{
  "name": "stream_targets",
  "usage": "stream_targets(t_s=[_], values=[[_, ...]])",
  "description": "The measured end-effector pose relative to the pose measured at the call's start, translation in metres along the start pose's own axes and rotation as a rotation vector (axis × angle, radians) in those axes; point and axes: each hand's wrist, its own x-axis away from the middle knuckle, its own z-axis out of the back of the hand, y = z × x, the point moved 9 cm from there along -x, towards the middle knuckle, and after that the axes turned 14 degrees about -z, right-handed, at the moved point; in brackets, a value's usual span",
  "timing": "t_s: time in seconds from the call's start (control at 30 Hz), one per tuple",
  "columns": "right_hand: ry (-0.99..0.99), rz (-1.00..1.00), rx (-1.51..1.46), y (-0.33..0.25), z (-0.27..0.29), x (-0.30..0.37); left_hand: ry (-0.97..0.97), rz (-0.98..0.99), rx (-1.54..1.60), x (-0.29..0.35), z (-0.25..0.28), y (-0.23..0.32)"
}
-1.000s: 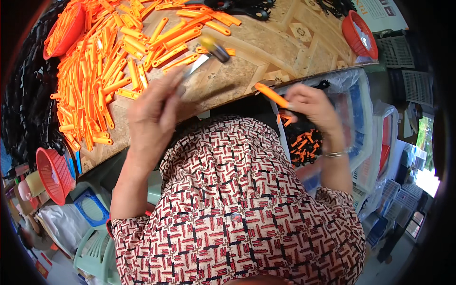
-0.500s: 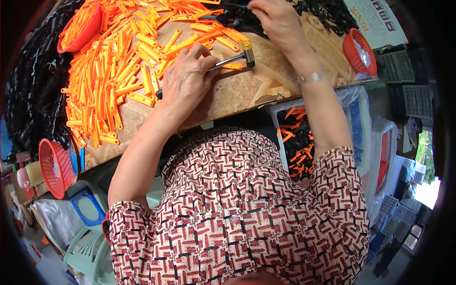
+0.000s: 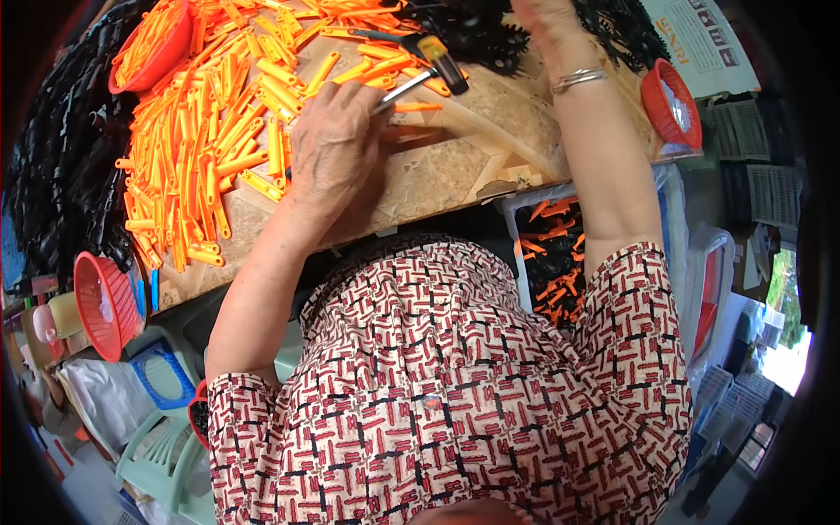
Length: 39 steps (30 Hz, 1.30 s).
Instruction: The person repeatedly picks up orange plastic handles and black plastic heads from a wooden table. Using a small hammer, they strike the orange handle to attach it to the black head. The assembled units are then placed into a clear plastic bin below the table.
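Hammer (image 3: 445, 66) partly under left hand (image 3: 336, 147)

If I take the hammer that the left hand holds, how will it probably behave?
The hammer is probably stiff: its metal-looking shaft appears straight. It may feel head-heavy, since a thick head sits on that thin shaft.

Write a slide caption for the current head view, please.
Left hand grips a hammer beside heaped orange pieces; right hand is near black parts.

Right hand (image 3: 548, 19): blurred, cut off by top edge. Hammer (image 3: 444, 66), upper centre: partly hidden by left hand (image 3: 336, 138). Black parts (image 3: 492, 39), top centre: blurred.
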Motion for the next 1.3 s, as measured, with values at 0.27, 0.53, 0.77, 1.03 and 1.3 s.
stream_targets(t_s=[0.27,0.53,0.77,1.03,1.3], values=[[-0.146,-0.001,0.289,0.012,0.016,0.085,0.188,0.347,0.566,0.022,0.0,-0.038],[-0.089,-0.053,0.939,0.086,0.01,0.24,-0.296,0.274,0.797,0.012,-0.008,0.001],[-0.146,-0.449,0.56,0.159,0.003,0.246,-0.51,-0.16,0.499,0.0,-0.046,0.044],[-0.209,-0.557,0.421,0.171,0.004,0.243,-0.496,-0.199,0.491,-0.012,-0.054,0.045],[-0.198,-0.628,0.335,0.172,0.004,0.241,-0.456,-0.247,0.454,-0.014,-0.054,0.052]])
